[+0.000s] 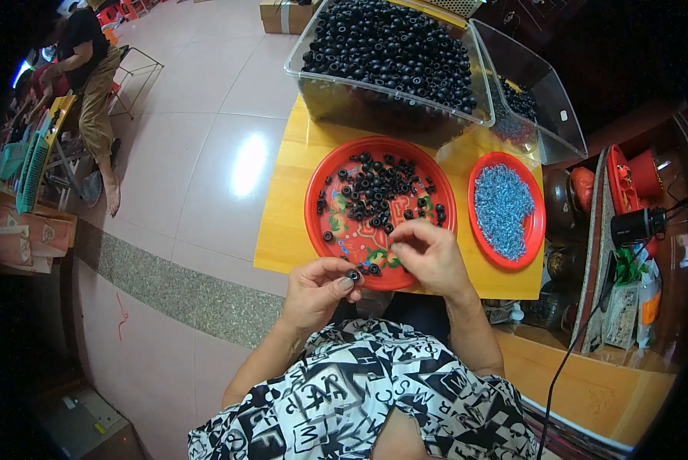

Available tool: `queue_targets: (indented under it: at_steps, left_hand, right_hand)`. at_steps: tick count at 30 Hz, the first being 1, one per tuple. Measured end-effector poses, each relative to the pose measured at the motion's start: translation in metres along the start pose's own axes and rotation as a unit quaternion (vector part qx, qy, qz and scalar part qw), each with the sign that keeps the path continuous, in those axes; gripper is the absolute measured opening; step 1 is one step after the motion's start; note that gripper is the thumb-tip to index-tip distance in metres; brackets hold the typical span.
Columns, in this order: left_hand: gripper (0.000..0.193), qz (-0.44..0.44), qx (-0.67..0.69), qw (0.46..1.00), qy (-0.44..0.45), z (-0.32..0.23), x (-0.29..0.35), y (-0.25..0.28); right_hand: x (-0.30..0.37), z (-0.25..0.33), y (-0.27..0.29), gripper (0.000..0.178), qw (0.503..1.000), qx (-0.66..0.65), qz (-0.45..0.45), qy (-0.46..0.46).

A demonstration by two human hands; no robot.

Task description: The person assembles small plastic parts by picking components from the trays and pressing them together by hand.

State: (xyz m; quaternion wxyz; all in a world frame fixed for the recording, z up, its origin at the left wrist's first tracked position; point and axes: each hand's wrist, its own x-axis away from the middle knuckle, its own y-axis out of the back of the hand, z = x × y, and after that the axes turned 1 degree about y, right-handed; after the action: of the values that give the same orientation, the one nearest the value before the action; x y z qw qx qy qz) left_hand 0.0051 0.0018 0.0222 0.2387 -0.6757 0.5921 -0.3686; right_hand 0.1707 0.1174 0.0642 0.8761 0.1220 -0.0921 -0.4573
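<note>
Head view: one black bead (354,277) sits pinched between thumb and fingertip of the left hand (317,291), by the red tray (311,205). The right hand (431,259) curls its fingers over the tray; I cannot tell whether they grip anything. Beyond stands a bin (374,111).

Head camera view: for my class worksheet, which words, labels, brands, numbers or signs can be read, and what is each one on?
Black-and-white patterned shirt: large scattered letters, readable in places, not copied here.
Black boxy device at right: pale marking, too small to read.
Orange-labelled packet: too small and blurred to read.
Red round tray: printed motif partly covered by black beads; no wording can be made out.
</note>
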Motion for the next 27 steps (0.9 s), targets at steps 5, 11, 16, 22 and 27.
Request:
queue_targets:
  at_steps: [5, 11, 16, 22, 27]
  left_hand:
    - [0.019, 0.021, 0.009, 1.0, -0.016, 0.006, -0.001, -0.003]
    - [0.021, 0.035, -0.022, 0.999, -0.02, 0.008, 0.003, -0.008]
    - [0.021, 0.034, -0.036, 0.999, -0.024, 0.009, 0.005, -0.009]
    - [0.02, 0.035, -0.084, 0.996, -0.024, 0.007, 0.006, -0.009]
    - [0.017, 0.021, -0.179, 0.982, -0.057, 0.006, 0.007, -0.011]
  right_hand:
    - [0.03, 0.004, -0.014, 0.013, 0.977, -0.209, 0.041, -0.02]
    - [0.041, 0.016, -0.02, 0.012, 0.98, -0.194, 0.03, -0.009]
    - [0.043, 0.023, -0.025, 0.014, 0.993, -0.116, 0.015, 0.014]
    - [0.043, 0.012, -0.026, 0.014, 0.993, -0.115, 0.031, -0.022]
    - [0.041, 0.012, -0.026, 0.01, 0.998, -0.044, 0.024, 0.031]
